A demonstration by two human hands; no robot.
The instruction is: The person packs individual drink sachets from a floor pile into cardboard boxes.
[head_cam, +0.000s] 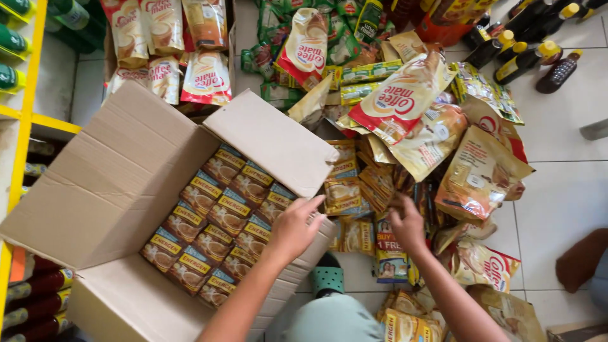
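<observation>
Sachets (345, 190): thin foil strips, brown and gold, heaped on the tiled floor (557, 196) at 3 o'clock of the open box (107, 190); judged light, limp and slippery, best pinched at a sealed edge. Left hand (296, 228): fingers loosely spread, resting on the box's 3 o'clock wall, holding nothing. Right hand (406, 225): fingers curled into the heap; whether it grips a strip, cannot tell. Box: packed with rows of sachet packs (215, 228). Yellow shelving (22, 120) at 9 o'clock; bottles (525, 57) at 1 o'clock.
</observation>
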